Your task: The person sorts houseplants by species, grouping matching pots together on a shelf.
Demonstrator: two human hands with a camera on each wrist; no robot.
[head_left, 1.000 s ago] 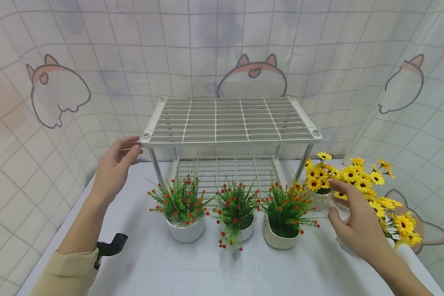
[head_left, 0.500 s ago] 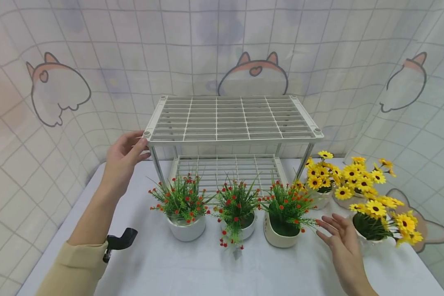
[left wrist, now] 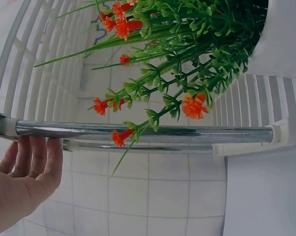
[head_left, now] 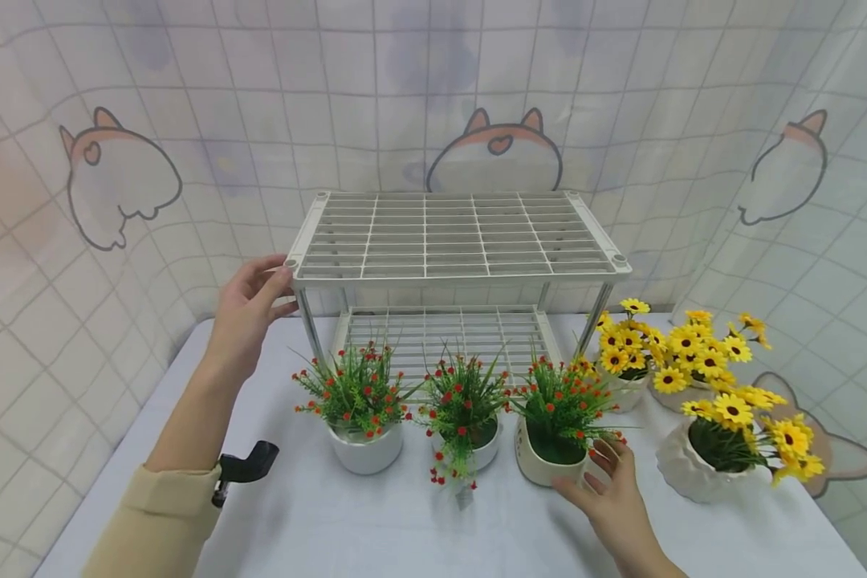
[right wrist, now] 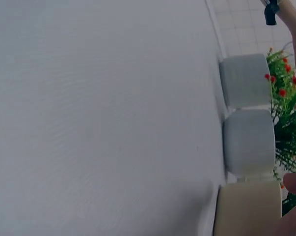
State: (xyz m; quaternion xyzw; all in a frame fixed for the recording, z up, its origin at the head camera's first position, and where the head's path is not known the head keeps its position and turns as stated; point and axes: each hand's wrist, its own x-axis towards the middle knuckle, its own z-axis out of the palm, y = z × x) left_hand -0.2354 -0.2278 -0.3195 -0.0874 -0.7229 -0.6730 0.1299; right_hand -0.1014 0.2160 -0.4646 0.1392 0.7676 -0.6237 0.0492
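My left hand (head_left: 244, 317) touches the front left corner of a white two-tier shelf rack (head_left: 462, 280). In the left wrist view, its fingers (left wrist: 39, 155) reach up against the top of a chrome post (left wrist: 187, 133). My right hand (head_left: 614, 502) is beside a cream pot (head_left: 538, 464) of red-flowered greenery (head_left: 559, 401), the rightmost of three such pots. Its thumb is near the pot's front and the other fingers near its right side. In the right wrist view, the thumb (right wrist: 295, 183) shows close to that pot's rim.
Two white pots of red flowers (head_left: 367, 451) (head_left: 486, 453) stand left of the cream one, before the rack. Three pots of yellow flowers are grouped at the right, the nearest in a white ribbed pot (head_left: 682, 466). A patterned curtain (head_left: 224, 120) surrounds the white-covered table (head_left: 405, 538).
My right hand has moved left and down from the yellow flowers to the cream pot. My left hand has moved slightly right, onto the rack's corner.
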